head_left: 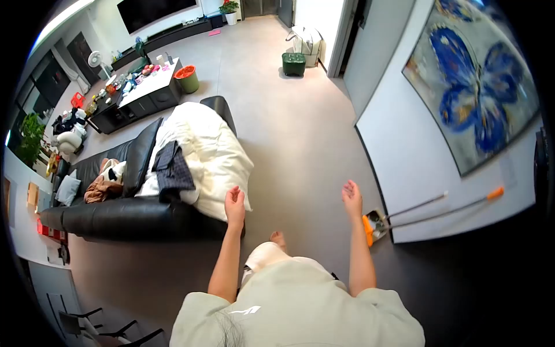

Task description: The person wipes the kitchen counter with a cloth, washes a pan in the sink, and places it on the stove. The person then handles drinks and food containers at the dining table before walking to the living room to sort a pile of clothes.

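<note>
My left hand (235, 202) is raised at the near end of the sofa, over the edge of a white quilt (217, 156). Its fingers curl loosely, with nothing visible in them. My right hand (352, 196) hangs above the floor on the other side, fingers loosely bent and also without anything in them. Just beyond its wrist, a dustpan (378, 224) stands against the wall, with a long orange-ended handle (494, 193) leaning there. A dark checked garment (173, 170) lies on the quilt. One bare foot (278, 239) shows below me.
A black leather sofa (121, 217) stands on the left, with brown clothing (105, 185) on it. Grey floor (289, 133) runs ahead. Farther off are a cluttered low table (147, 87), a green bin (187, 81) and a dark green stool (293, 64). A butterfly painting (475, 87) hangs right.
</note>
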`<state>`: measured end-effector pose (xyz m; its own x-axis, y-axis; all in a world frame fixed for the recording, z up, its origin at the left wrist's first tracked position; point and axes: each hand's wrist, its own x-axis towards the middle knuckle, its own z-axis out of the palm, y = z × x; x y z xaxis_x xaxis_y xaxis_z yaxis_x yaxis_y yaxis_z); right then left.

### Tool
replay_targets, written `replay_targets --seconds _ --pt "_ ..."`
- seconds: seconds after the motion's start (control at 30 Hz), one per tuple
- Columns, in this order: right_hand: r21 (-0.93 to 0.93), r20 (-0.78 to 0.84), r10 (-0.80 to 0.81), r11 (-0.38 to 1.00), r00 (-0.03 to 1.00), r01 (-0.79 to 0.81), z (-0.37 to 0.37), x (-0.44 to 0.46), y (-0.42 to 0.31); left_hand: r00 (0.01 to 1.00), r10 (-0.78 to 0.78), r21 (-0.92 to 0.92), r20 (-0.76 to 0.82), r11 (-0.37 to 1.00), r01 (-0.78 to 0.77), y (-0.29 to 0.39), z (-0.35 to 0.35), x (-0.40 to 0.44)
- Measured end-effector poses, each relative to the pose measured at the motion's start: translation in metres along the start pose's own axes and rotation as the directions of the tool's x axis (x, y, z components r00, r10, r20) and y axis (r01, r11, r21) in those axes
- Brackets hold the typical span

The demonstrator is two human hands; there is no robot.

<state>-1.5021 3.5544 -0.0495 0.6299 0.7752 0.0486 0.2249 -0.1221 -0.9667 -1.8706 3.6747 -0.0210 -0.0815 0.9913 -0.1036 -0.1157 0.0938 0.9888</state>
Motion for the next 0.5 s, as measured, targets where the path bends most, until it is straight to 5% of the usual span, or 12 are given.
replay_targets --seconds 0.2,0.5 --pt "0.010 -0.073 0.097 0.995 0.993 -0.096 0.040 0.156 -0.028 0.999 0.012 0.119 0.048 0.993 -0.017 0.020 0.063 0.177" --pt "0.085 0.037 0.213 0.973 0.976 -0.216 0.183 0.445 -0.011 0.984 0.063 0.035 -0.169 0.998 -0.058 0.015 0.132 0.432"
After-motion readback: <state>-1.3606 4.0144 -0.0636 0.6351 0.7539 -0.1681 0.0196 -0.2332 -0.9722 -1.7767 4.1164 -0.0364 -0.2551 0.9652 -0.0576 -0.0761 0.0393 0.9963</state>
